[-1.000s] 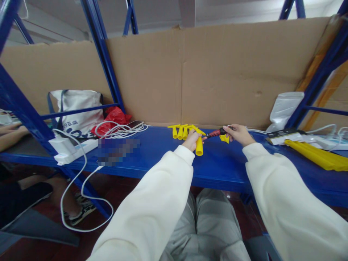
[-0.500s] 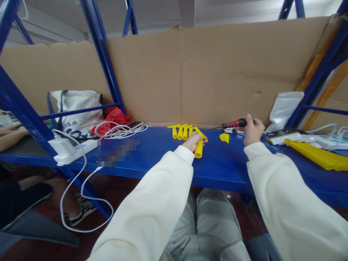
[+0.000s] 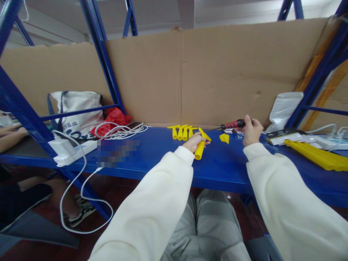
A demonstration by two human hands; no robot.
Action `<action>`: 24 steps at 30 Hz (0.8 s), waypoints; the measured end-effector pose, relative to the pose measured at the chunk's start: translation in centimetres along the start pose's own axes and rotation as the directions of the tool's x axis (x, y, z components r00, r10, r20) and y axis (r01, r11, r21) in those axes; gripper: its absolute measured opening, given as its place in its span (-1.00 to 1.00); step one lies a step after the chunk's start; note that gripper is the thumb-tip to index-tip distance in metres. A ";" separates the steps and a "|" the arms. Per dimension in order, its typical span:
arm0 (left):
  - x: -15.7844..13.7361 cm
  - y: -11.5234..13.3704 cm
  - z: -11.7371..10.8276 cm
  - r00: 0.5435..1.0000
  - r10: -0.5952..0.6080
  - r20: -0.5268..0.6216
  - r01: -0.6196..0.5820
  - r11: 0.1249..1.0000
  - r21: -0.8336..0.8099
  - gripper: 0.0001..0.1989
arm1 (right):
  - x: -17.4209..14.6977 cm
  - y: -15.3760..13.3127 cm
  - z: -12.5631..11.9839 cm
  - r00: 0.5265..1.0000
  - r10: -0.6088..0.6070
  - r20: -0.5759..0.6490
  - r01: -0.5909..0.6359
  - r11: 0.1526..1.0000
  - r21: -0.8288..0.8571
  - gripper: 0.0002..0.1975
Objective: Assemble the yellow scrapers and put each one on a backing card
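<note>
My left hand (image 3: 193, 142) is closed around a yellow T-shaped plastic piece (image 3: 199, 150), its hollow tube end pointing down toward me and its crosspiece slanting at the top. The fingers of my right hand (image 3: 252, 130) are closed on the butt of a red and black screwdriver (image 3: 233, 124). Its thin shaft points left and ends near the crosspiece; whether the tip touches cannot be made out. Several similar yellow T-shaped pieces (image 3: 179, 132) stand in a row behind my left hand. A small loose yellow piece (image 3: 224, 138) lies between my hands.
Thin white and dark sticks (image 3: 232, 131) lie under the screwdriver. Long yellow parts (image 3: 317, 154) and a white pouch (image 3: 285, 108) are at the right. Coiled white cable (image 3: 122, 130), a power strip (image 3: 76, 152) and a cloth bag (image 3: 77, 108) occupy the left. Cardboard (image 3: 217, 72) walls the back.
The yellow piece in my left hand has turned a little, its crosspiece now slanting differently. My right hand and the screwdriver have shifted slightly left.
</note>
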State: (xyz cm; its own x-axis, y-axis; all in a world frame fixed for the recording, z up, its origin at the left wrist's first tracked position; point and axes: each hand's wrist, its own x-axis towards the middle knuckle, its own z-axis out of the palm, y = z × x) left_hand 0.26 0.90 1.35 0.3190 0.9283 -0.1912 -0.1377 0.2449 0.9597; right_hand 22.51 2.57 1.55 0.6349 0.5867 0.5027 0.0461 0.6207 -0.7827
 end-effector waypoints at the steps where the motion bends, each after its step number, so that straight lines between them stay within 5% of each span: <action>1: 0.0 0.0 0.0 1.000 0.000 0.003 0.000 1.000 -0.002 -0.37 | 0.0 0.0 0.0 1.000 0.000 -0.001 0.000 1.000 -0.002 -0.51; 16: 0.1 0.0 -0.3 0.999 0.002 -0.048 -0.003 1.000 -0.025 -0.32 | -0.5 -1.0 0.1 0.998 -0.025 0.065 0.029 0.997 -0.068 -0.53; 24: 0.1 -0.1 -0.5 0.999 0.014 -0.052 -0.013 1.000 0.014 -0.33 | -0.6 -2.5 -0.2 0.960 0.149 0.236 -0.170 0.983 0.075 -0.58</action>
State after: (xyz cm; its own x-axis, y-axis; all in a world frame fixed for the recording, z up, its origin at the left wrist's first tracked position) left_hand -0.16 1.07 1.18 0.2681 0.9449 -0.1880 -0.1289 0.2286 0.9650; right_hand 22.18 0.61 3.12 0.4343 0.7785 0.4531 -0.1205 0.5488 -0.8272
